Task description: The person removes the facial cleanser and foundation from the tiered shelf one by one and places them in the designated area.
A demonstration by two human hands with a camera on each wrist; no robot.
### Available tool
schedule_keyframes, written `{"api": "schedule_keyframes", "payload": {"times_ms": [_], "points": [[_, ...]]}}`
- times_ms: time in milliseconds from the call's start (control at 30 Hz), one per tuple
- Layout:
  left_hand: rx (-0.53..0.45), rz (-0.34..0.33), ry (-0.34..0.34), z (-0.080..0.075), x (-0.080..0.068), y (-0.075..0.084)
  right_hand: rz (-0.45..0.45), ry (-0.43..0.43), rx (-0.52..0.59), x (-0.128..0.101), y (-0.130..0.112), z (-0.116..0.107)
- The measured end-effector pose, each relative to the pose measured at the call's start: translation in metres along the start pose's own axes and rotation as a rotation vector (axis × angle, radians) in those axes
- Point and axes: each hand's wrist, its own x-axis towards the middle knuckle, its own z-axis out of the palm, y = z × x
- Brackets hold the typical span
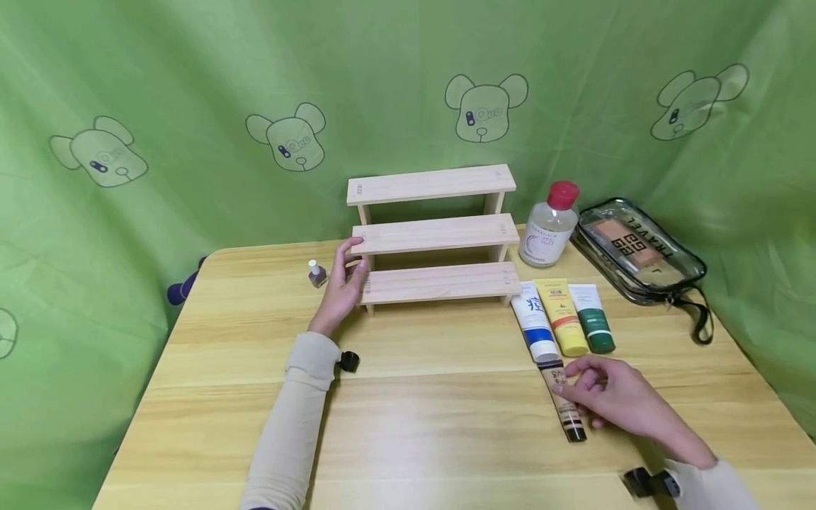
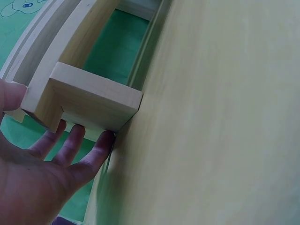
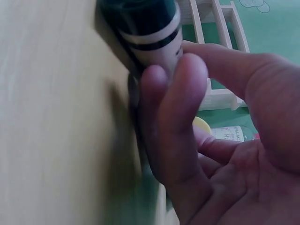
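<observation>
A three-tier wooden display rack (image 1: pixel 440 234) stands at the back of the table. My left hand (image 1: pixel 344 287) holds its left end; in the left wrist view the fingertips (image 2: pixel 101 143) lie along the side panel, with the thumb at a board's edge. At the front right, my right hand (image 1: pixel 618 397) pinches a tan tube (image 1: pixel 564 404) with a black cap, its thumb over the tube's printed face. In the right wrist view the tube's dark cap end (image 3: pixel 140 23) rises beyond the fingers. The tube's far end meets a white-and-blue tube (image 1: pixel 534 322).
Beside that tube lie a yellow tube (image 1: pixel 561 316) and a green-and-white tube (image 1: pixel 593 319). Behind them are a red-capped clear bottle (image 1: pixel 550 230) and a transparent travel pouch (image 1: pixel 640 248) with a strap. A small nail polish bottle (image 1: pixel 316 274) stands left of the rack. Green curtain (image 1: pixel 395 85) hangs behind.
</observation>
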Motion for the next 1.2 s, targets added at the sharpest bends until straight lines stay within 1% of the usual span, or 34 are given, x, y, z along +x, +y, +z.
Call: {"api": "schedule_keyframes", "payload": {"times_ms": [167, 300, 400, 500, 567, 733, 833, 967, 1067, 1200], "points": [[-0.002, -0.006, -0.003, 0.001, -0.001, 0.001, 0.018, 0.019, -0.020, 0.000, -0.001, -0.008], [0.005, -0.009, -0.002, 0.003, -0.002, 0.002, -0.034, 0.044, -0.019, -0.001, -0.007, -0.014], [0.007, -0.016, 0.010, 0.003, -0.005, 0.003, -0.114, 0.058, -0.024, 0.001, -0.017, -0.015], [0.017, -0.022, 0.021, 0.003, -0.006, 0.007, -0.202, 0.095, -0.051, 0.006, -0.030, -0.014], [0.025, -0.015, 0.026, 0.003, -0.005, 0.009, -0.266, 0.137, -0.078, 0.011, -0.039, -0.016], [0.071, -0.005, 0.048, 0.003, -0.004, 0.017, -0.421, 0.258, -0.093, 0.029, -0.060, -0.022], [0.095, -0.007, 0.061, 0.001, -0.004, 0.024, -0.495, 0.327, -0.060, 0.042, -0.072, -0.025], [0.105, 0.001, 0.077, 0.000, -0.003, 0.040, -0.551, 0.403, 0.013, 0.062, -0.090, -0.027], [0.128, 0.029, 0.107, 0.001, -0.001, 0.055, -0.586, 0.453, 0.055, 0.078, -0.106, -0.023], [0.191, 0.103, 0.130, 0.005, 0.003, 0.076, -0.638, 0.484, 0.102, 0.098, -0.125, -0.015]]}}
